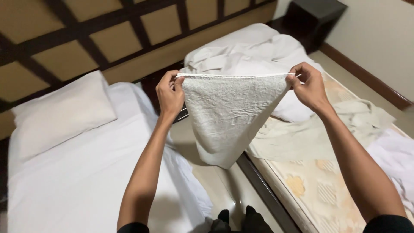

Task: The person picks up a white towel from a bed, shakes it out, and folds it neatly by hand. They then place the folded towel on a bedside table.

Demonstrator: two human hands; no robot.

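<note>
White terry towel (228, 116) hangs stretched in mid-air between two single beds, its top hem pulled taut. The left hand (170, 92) pinches one upper corner between thumb and curled fingers; the right hand (308, 86) pinches the other. Below left lies a made bed (77, 181) with a pillow (60, 114); to the right, a stripped patterned mattress (319, 185) under rumpled linen (246, 54).

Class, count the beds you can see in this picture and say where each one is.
2. A made bed with a white sheet lies on the left; a stripped bed with a patterned mattress lies on the right. The raised towel hides part of the gap between them.
</note>
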